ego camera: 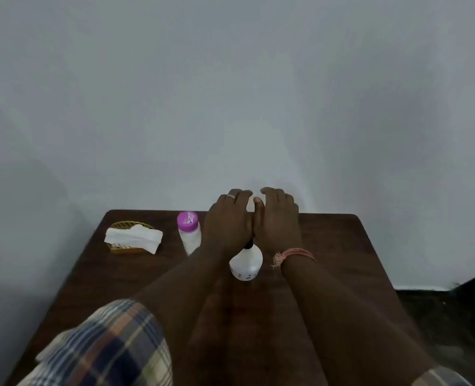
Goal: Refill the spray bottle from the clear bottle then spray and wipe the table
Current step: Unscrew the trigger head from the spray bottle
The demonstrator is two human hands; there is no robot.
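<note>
A white spray bottle (246, 264) stands on the dark wooden table (342, 246), near the middle. Both hands are wrapped over its top, so the spray head is almost hidden; only a sliver of white shows between them. My left hand (228, 221), with a ring on one finger, curls round the head from the left. From the right, my right hand (279, 218) curls round it, thumb against the left hand. The clear bottle (189, 235) with a pink cap stands upright just left of my left hand, apart from it.
A small woven basket (125, 249) holding white tissues (133, 236) sits at the table's back left. The table's far edge meets a plain wall. A dark floor lies beyond the table's right edge.
</note>
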